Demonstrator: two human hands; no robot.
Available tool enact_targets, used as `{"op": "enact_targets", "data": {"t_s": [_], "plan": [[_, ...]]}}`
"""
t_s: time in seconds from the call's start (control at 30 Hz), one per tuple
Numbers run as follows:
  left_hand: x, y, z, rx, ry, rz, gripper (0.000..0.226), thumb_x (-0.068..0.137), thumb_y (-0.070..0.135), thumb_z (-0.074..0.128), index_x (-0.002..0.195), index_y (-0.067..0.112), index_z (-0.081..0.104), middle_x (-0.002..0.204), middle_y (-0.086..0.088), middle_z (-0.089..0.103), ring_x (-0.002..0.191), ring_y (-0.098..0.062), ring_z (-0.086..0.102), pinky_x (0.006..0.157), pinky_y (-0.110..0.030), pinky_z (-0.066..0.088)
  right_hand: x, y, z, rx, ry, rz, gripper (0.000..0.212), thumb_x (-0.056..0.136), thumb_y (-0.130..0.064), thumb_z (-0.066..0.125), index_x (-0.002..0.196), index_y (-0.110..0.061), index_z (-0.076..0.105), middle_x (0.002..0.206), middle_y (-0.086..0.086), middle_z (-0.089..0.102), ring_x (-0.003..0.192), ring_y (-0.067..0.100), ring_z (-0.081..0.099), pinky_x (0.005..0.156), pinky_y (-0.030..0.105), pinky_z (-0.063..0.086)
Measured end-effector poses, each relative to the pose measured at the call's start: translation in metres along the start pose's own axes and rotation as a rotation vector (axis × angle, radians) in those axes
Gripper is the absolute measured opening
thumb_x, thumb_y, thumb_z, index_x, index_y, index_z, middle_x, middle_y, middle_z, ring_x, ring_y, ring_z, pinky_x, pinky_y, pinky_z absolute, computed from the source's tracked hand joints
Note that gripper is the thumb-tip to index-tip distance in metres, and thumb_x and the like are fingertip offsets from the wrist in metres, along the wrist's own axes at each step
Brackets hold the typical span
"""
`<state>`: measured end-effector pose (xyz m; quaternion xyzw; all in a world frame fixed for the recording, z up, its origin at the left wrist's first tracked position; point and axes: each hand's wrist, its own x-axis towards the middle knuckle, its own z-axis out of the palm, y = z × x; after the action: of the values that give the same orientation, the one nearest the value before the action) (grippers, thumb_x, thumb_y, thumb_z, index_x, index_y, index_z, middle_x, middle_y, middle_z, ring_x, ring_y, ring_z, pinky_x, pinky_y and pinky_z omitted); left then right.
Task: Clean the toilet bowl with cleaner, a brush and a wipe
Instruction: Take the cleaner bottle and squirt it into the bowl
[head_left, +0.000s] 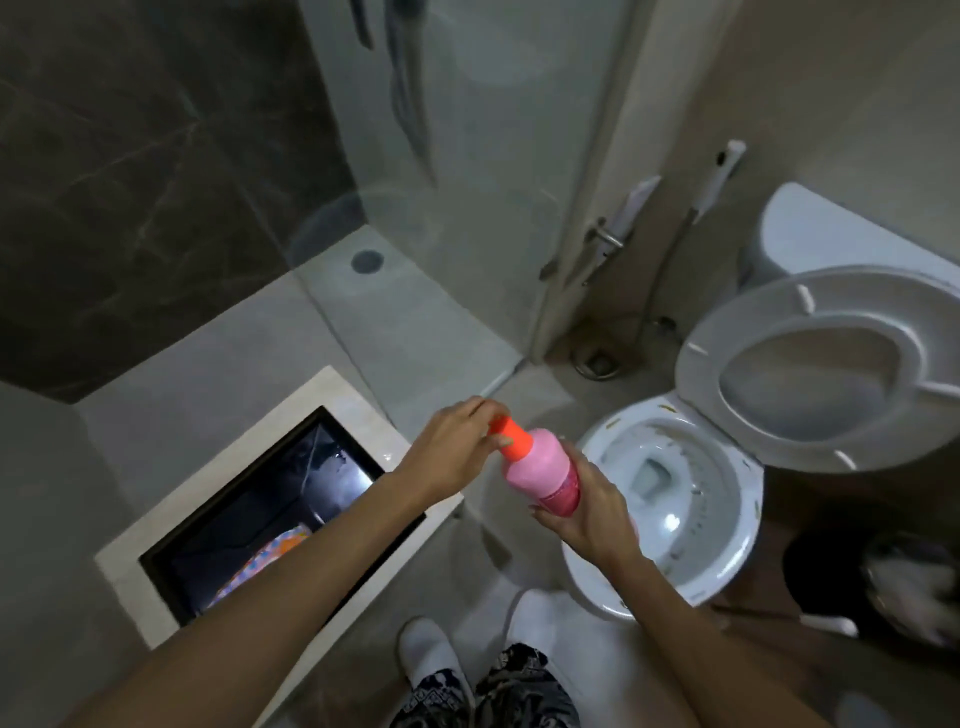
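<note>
Dark marble wall (130, 171), glass shower screen (467, 208)

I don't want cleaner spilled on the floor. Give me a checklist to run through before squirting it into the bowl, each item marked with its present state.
1. Seat and lid raised, toilet bowl exposed: ok.
2. Pink cleaner bottle firmly held: ok, right hand wraps its body.
3. Orange cap off: not ok, it sits on the bottle with the left hand gripping it.
4. Nozzle over the bowl: not ok, the bottle is left of the rim, cap end pointing away from it.
5. Brush within reach: cannot tell, none is clearly visible.
6. Feet clear of the bowl's front: ok.
</note>
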<state>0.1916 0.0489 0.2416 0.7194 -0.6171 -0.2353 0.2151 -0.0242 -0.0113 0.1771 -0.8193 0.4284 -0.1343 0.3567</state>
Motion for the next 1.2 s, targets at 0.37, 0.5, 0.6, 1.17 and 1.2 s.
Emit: {"op": "enact_targets", "data": {"t_s": [0.37, 0.5, 0.6, 1.17, 1.2], "plan": [[0.073, 0.072, 0.073, 0.297, -0.113, 0.232, 0.049, 0.089, 0.050, 0.038, 0.109, 0.013, 0.062, 0.100, -0.004, 0.066, 0.088, -0.026, 0.064, 0.086, -0.033, 0.033, -0.019, 0.093, -0.058, 0.010, 0.125, 0.141, 0.098, 0.061, -0.035, 0.086, 0.145, -0.018, 0.039, 0.127, 0.007, 0.062, 0.110, 0.029, 0.062, 0.089, 0.039, 0.051], [0.087, 0.088, 0.100, 0.189, -0.133, 0.368, 0.049, 0.084, 0.038, 0.058, 0.127, 0.018, 0.047, 0.125, -0.004, 0.058, 0.109, -0.021, 0.054, 0.094, -0.031, 0.036, -0.026, 0.118, -0.069, 0.013, 0.160, 0.173, 0.098, 0.061, -0.032, 0.087, 0.145, -0.017, 0.039, 0.126, 0.005, 0.063, 0.108, 0.028, 0.062, 0.088, 0.040, 0.052], [0.097, 0.095, 0.119, 0.176, -0.196, 0.419, 0.042, 0.081, 0.015, 0.064, 0.120, 0.022, 0.048, 0.117, -0.003, 0.058, 0.101, -0.024, 0.057, 0.087, -0.034, 0.044, -0.031, 0.137, -0.070, 0.010, 0.181, 0.201, 0.096, 0.062, -0.032, 0.086, 0.144, -0.015, 0.040, 0.120, 0.006, 0.065, 0.102, 0.029, 0.064, 0.083, 0.040, 0.053], [0.175, 0.067, 0.239, 0.078, -0.595, 0.280, 0.036, 0.095, 0.022, 0.054, 0.129, 0.011, 0.045, 0.123, -0.010, 0.047, 0.109, -0.029, 0.052, 0.091, -0.042, 0.044, -0.037, 0.252, -0.012, -0.038, 0.270, 0.357, 0.093, 0.062, -0.034, 0.079, 0.145, -0.019, 0.039, 0.109, 0.008, 0.066, 0.093, 0.030, 0.065, 0.078, 0.043, 0.055], [0.177, 0.067, 0.243, 0.096, -0.622, 0.253, 0.035, 0.096, 0.025, 0.052, 0.127, 0.011, 0.044, 0.123, -0.011, 0.047, 0.108, -0.029, 0.051, 0.090, -0.041, 0.043, -0.037, 0.257, -0.009, -0.055, 0.275, 0.358, 0.093, 0.062, -0.034, 0.078, 0.145, -0.020, 0.039, 0.107, 0.009, 0.066, 0.091, 0.031, 0.065, 0.077, 0.042, 0.055]]}}
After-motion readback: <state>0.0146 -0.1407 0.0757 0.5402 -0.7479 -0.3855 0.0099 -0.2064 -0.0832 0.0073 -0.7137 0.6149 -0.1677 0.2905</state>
